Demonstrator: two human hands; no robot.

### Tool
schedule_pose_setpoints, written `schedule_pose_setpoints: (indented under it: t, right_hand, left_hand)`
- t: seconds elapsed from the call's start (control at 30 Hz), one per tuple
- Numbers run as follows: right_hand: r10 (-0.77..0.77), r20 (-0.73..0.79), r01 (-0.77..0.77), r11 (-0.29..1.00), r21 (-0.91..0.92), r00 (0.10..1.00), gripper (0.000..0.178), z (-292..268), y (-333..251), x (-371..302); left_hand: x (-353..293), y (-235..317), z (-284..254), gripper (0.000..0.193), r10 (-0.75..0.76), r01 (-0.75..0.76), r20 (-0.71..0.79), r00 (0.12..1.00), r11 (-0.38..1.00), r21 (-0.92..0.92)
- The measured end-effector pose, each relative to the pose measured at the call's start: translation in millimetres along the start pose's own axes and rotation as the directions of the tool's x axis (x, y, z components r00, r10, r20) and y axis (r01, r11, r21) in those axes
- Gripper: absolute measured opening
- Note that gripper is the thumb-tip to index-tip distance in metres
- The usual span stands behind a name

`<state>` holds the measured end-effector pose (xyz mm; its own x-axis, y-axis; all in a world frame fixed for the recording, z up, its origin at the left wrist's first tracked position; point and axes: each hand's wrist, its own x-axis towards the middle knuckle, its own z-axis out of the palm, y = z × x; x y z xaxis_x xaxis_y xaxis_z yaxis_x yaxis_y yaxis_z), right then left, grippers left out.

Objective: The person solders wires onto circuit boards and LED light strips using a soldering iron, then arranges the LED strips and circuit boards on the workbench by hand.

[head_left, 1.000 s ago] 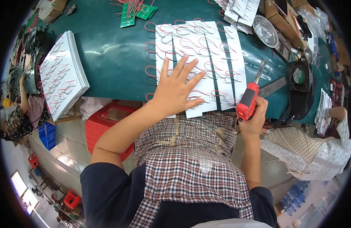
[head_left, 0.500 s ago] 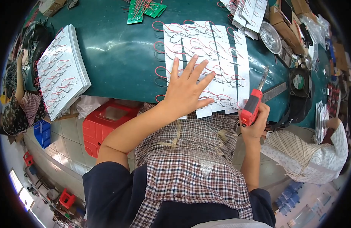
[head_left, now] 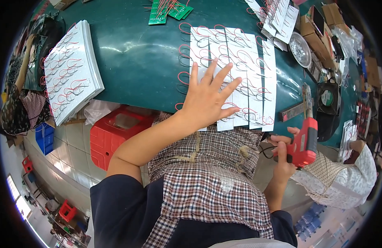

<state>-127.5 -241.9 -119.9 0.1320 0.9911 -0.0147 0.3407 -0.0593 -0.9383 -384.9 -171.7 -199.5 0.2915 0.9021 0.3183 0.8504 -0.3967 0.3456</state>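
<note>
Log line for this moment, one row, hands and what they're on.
left hand: flat, fingers spread on white strip panels | right hand: shut on red power screwdriver, off table edge | table: green

Red plastic stool (head_left: 120,134) under table — green circuit boards (head_left: 169,9) at far edge — blue crate (head_left: 45,137) left

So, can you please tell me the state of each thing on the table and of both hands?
left hand: open, fingers spread, flat on the white strips
right hand: closed around the red power tool
red power tool: held off the table, tip pointing up
white strips: lying side by side, red wires attached
stack of white boards: piled at the left, tilted
green circuit boards: lying at the far edge
</note>
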Motion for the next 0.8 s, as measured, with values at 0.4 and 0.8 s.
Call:
schedule_pose_setpoints:
  t: [0.4,0.8]
  right_hand:
    - [-0.292,-0.099,0.291,0.956,-0.017,0.951,0.057,-17,-52,-2]
    - [-0.233,0.044,0.227,0.968,0.104,0.972,0.061,-10,-64,4]
  left_hand:
    - [12,-22,-5,0.072,-0.101,0.104,-0.172,0.98,0.994,0.012]
    - [65,-198,-56,0.051,-0.703,0.664,-0.188,0.686,0.71,-0.232]
